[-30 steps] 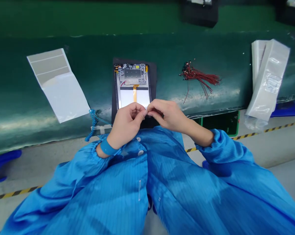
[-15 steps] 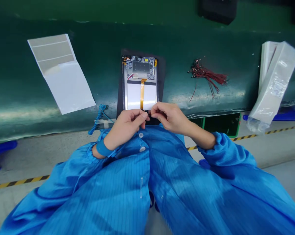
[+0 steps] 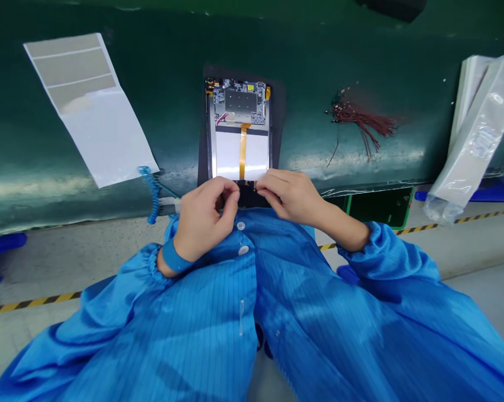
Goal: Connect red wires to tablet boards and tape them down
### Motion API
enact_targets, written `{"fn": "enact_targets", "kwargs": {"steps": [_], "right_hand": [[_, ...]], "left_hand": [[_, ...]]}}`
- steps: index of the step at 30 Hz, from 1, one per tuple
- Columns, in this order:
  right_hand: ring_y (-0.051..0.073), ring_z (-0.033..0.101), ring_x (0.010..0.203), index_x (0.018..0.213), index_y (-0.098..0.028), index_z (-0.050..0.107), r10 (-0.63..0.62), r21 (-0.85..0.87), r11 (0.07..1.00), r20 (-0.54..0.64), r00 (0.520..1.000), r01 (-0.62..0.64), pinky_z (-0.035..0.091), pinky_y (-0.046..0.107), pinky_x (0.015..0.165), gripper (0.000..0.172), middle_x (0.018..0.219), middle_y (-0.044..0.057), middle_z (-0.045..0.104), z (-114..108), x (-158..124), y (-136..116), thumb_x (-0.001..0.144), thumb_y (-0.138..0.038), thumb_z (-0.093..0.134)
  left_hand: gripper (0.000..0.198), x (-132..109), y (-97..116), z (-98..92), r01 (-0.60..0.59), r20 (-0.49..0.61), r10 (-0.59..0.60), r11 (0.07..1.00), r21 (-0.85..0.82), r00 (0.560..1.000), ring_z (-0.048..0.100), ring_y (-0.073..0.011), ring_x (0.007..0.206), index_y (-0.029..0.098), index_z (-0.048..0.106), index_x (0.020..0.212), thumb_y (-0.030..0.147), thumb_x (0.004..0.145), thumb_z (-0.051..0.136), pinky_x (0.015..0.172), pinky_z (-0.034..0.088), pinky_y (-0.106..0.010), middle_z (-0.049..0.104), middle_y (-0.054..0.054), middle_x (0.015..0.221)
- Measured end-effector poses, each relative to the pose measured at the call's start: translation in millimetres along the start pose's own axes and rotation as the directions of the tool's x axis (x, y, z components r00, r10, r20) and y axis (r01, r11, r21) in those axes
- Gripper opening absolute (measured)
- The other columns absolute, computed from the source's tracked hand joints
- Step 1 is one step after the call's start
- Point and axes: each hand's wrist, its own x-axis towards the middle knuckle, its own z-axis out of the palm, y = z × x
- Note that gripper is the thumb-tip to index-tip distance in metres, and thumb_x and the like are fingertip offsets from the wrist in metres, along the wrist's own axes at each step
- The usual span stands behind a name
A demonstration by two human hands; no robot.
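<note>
An opened tablet lies on a black mat before me, its circuit board at the far end and an orange flat cable running down over the silvery battery. My left hand is at the tablet's near left corner, thumb and forefinger pinched together; whatever is between them is hidden. My right hand sits at the near right corner, fingertips closed against the tablet's near edge. I cannot make out anything in its pinch. A blue wrist strap circles my left wrist.
A sheet of grey stickers lies to the left, near a coiled blue cord. On the right are a bundle of thin red wires and plastic-wrapped white strips. Below the table edge sits a green-rimmed bin.
My left hand has drawn back to the left, away from my right hand, widening the gap between them. My right hand stays at the tablet's near edge. The view has shifted slightly.
</note>
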Motion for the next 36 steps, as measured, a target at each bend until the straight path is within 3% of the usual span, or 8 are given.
{"fn": "enact_targets", "kwargs": {"steps": [4,7,10,12,21,30,33,36], "right_hand": [[0.018,0.056,0.082,0.101,-0.019,0.067,0.013,-0.187,0.982,0.126,0.992,0.011,0.028,0.032,0.064,0.03,0.097,0.008,0.071,1,3,0,0.108,-0.026,0.038],[0.018,0.054,0.081,0.101,-0.018,0.067,0.034,-0.257,0.966,0.144,0.989,0.004,0.022,0.033,0.061,0.029,0.096,0.008,0.07,2,6,-4,0.108,-0.022,0.039],[0.018,0.054,0.082,0.101,-0.017,0.067,0.031,-0.294,0.956,0.159,0.987,0.018,0.019,0.034,0.06,0.028,0.095,0.008,0.07,2,8,-9,0.108,-0.02,0.04],[0.018,0.053,0.083,0.102,-0.016,0.067,0.028,-0.315,0.949,0.173,0.985,0.028,0.019,0.034,0.06,0.028,0.095,0.009,0.07,2,9,-13,0.108,-0.019,0.04],[0.017,0.053,0.082,0.101,-0.013,0.066,0.065,-0.376,0.926,0.16,0.985,0.0,0.024,0.033,0.063,0.033,0.093,0.01,0.069,4,6,-23,0.109,-0.017,0.035],[0.017,0.053,0.078,0.098,-0.013,0.066,0.113,-0.398,0.916,0.147,0.983,-0.046,0.025,0.033,0.062,0.032,0.09,0.01,0.068,5,7,-28,0.109,-0.017,0.036],[0.018,0.054,0.078,0.098,-0.012,0.066,0.104,-0.422,0.906,0.16,0.982,-0.027,0.024,0.033,0.061,0.032,0.09,0.011,0.068,4,8,-31,0.109,-0.016,0.036],[0.018,0.054,0.077,0.098,-0.012,0.067,0.083,-0.433,0.901,0.172,0.981,0.0,0.023,0.034,0.061,0.032,0.089,0.01,0.069,3,7,-31,0.108,-0.013,0.037]], "left_hand": [[0.014,-14,-25,-0.5,-0.245,-0.065,0.281,0.91,0.334,0.958,0.064,-0.0256,0.099,0.022,0.074,0.099,0.023,0.09,0.063,0.087,0.053,-0.04,0.07,-0.011,0.109],[0.024,-17,-40,4.9,-0.355,-0.048,0.406,0.845,0.4,0.913,0.06,-0.0317,0.117,0.025,0.077,0.109,0.021,0.089,0.064,0.097,0.052,-0.049,0.067,-0.013,0.126],[0.029,-16,-47,11.5,-0.395,-0.034,0.456,0.804,0.445,0.89,0.055,-0.0337,0.126,0.027,0.077,0.115,0.022,0.09,0.064,0.106,0.048,-0.055,0.064,-0.012,0.133],[0.028,-14,-47,15.2,-0.42,-0.037,0.495,0.772,0.478,0.868,0.054,-0.0321,0.127,0.027,0.077,0.116,0.022,0.092,0.064,0.107,0.047,-0.052,0.064,-0.011,0.134],[0.033,-6,-56,21.9,-0.564,-0.056,0.715,0.595,0.572,0.697,0.055,-0.0278,0.125,0.032,0.073,0.125,0.019,0.095,0.066,0.099,0.047,-0.045,0.067,-0.007,0.136],[0.04,-8,-67,22.7,-0.574,-0.089,0.729,0.601,0.556,0.678,0.058,-0.0284,0.122,0.036,0.072,0.13,0.019,0.095,0.066,0.099,0.046,-0.048,0.07,-0.006,0.133],[0.039,-6,-67,24.4,-0.581,-0.086,0.695,0.657,0.48,0.714,0.059,-0.029,0.122,0.037,0.071,0.13,0.02,0.096,0.065,0.098,0.046,-0.049,0.071,-0.006,0.132],[0.031,-3,-65,25.8,-0.537,-0.047,0.618,0.717,0.444,0.785,0.059,-0.0298,0.121,0.036,0.073,0.125,0.025,0.097,0.065,0.098,0.047,-0.05,0.072,-0.006,0.13]]}}
